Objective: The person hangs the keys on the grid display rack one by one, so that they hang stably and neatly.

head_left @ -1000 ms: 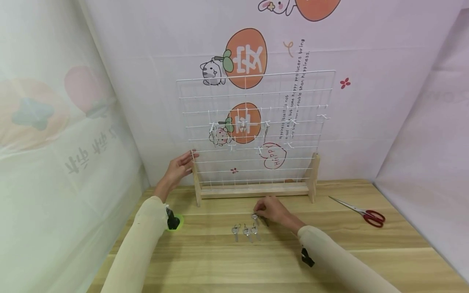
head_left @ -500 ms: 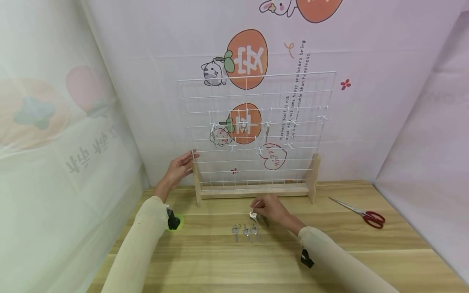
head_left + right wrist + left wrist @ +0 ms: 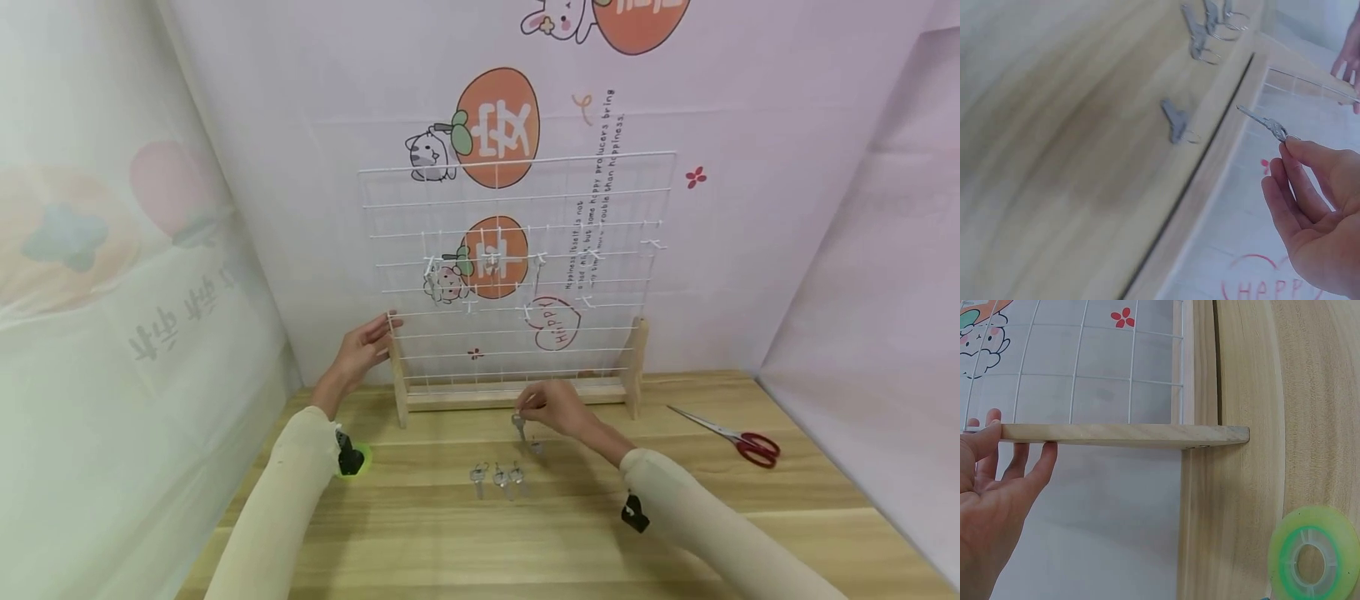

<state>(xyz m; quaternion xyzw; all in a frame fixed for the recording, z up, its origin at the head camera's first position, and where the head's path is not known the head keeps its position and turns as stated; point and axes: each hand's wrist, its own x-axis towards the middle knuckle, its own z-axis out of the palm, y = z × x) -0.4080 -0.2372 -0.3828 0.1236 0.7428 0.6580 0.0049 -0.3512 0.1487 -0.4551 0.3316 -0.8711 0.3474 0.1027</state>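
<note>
My right hand [image 3: 558,406] pinches a silver key [image 3: 1266,122] by its ring between thumb and forefinger, just above the table in front of the rack. Below it lies another key [image 3: 1175,122]. Three more keys, one of them this key [image 3: 478,475], lie in a row nearer me, each with a ring. My left hand [image 3: 997,481] grips the top of the wooden side post [image 3: 1116,432] of a white wire grid rack [image 3: 517,333], thumb on one side and fingers on the other. Small white hooks [image 3: 587,302] stick out from the grid; keys appear to hang from some on the left.
Red-handled scissors [image 3: 757,448] lie on the wooden table [image 3: 420,550] at the right. A green-and-yellow tape roll [image 3: 1279,562] sits by my left wrist. A printed white cloth [image 3: 315,208] hangs behind the rack, with plain cloth at both sides.
My right hand has lifted the pinched key off the table and moved slightly up toward the rack, uncovering the key below. My left hand stays on the post.
</note>
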